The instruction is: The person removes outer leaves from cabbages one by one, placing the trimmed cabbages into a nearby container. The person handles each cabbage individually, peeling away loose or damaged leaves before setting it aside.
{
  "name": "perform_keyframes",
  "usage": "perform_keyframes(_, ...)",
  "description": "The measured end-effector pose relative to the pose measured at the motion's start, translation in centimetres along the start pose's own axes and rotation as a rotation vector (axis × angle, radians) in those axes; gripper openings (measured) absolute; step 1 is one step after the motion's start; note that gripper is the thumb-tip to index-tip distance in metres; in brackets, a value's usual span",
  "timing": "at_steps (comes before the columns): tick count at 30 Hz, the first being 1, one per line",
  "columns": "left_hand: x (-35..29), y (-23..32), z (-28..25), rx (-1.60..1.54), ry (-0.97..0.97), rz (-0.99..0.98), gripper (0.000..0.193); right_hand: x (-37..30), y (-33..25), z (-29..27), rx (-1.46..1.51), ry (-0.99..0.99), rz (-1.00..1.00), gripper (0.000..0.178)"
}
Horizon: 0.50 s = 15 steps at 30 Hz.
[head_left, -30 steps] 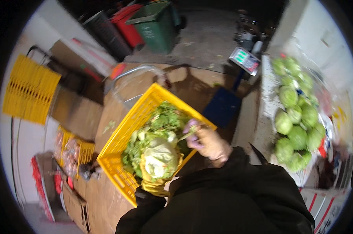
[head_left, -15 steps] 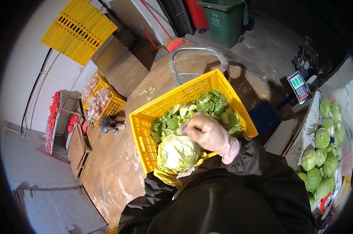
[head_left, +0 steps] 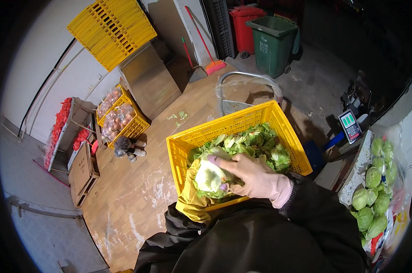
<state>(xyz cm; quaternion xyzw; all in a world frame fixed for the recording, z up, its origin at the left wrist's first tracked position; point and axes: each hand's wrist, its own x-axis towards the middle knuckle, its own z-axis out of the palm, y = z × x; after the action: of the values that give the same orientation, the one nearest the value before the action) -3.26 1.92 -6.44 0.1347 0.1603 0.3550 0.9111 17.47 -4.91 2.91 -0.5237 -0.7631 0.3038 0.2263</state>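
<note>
A pale green head of lettuce [head_left: 209,177] is held over the near left part of a yellow plastic crate [head_left: 285,125]. My left hand [head_left: 192,200], in a yellow glove, cups it from the left and below; most of those fingers are hidden behind it. Over its right side curls my right hand [head_left: 251,177], in a thin pale glove, with thumb and fingers against the lettuce. Loose green leaves [head_left: 247,143] fill the crate beneath and beyond both hands.
Several lettuce heads [head_left: 369,198] lie on a stand at the right, near a scale display [head_left: 350,126]. Behind the crate rises a metal cart handle [head_left: 249,75]. Bagged produce [head_left: 119,120] sits in yellow crates at left. A green bin [head_left: 272,48] stands at the back.
My right hand has opened from a curled pinch above the lettuce to a grip across its right side. The lettuce has turned and tilted. The whole view has shifted, with the crate lower and farther right.
</note>
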Motion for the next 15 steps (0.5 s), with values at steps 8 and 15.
perform_keyframes(8, -0.4, 0.8, -1.9, -0.003, 0.103, -0.164, 0.038, 2.1, -3.1, 1.4, -0.515, -0.011, -0.2, 0.054)
perform_keyframes(15, -1.8, -0.4, -3.4, -0.112, 0.0, -0.24, 0.039, 2.4, -2.9, 1.6, -0.269, -0.148, -0.118, 0.049)
